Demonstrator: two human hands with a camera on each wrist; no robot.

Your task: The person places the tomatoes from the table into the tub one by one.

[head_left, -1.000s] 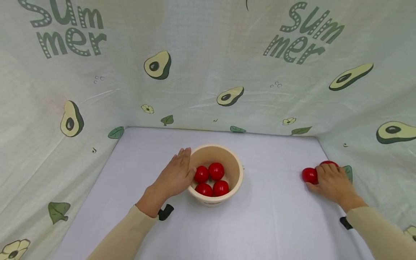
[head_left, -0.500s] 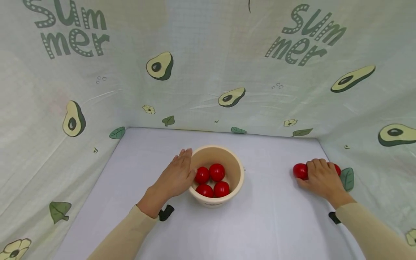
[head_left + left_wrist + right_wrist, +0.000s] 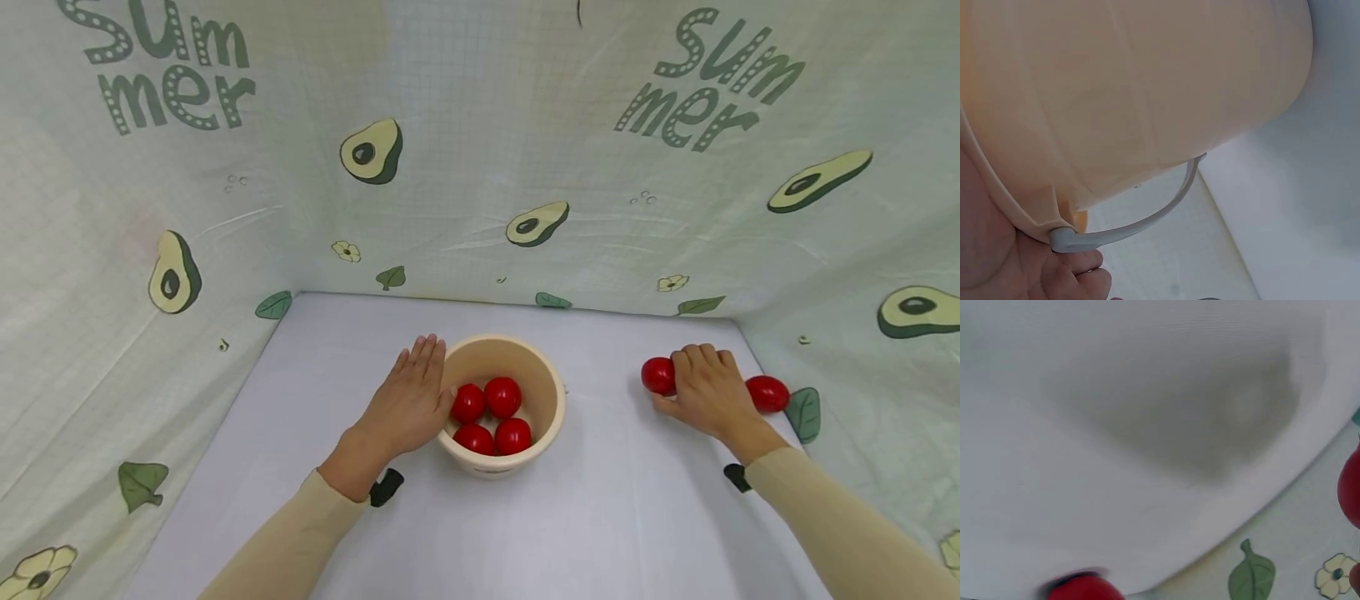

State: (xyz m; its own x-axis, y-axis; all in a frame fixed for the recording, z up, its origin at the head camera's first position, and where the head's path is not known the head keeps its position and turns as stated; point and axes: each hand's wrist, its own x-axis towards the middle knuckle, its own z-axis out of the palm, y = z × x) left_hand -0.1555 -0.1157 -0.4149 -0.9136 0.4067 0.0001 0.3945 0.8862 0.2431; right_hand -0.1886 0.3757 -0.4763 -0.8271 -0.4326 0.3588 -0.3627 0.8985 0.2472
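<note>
A cream bucket (image 3: pixel 501 467) with a grey handle (image 3: pixel 1141 225) stands mid-table and holds several glossy red tomato-like balls (image 3: pixel 502 397). Against the bucket's left side rests my left hand (image 3: pixel 408 404), its fingers straight and its thumb at the rim. To the right, my right hand (image 3: pixel 712 392) holds one red tomato-like ball (image 3: pixel 657 376) between thumb and fingers; part of that ball is hidden by the hand. Another red ball (image 3: pixel 767 394), oval in outline, lies right of this hand by the table's right edge. The right wrist view shows it blurred at the bottom.
The white table (image 3: pixel 600 517) is bounded at the back and both sides by a hanging cloth (image 3: pixel 457 108) printed with avocados, leaves and lettering. Dark straps show at both wrists.
My right hand has moved left and slightly away from me with one red ball, leaving the other ball behind by the right edge. The left hand and bucket have hardly moved.
</note>
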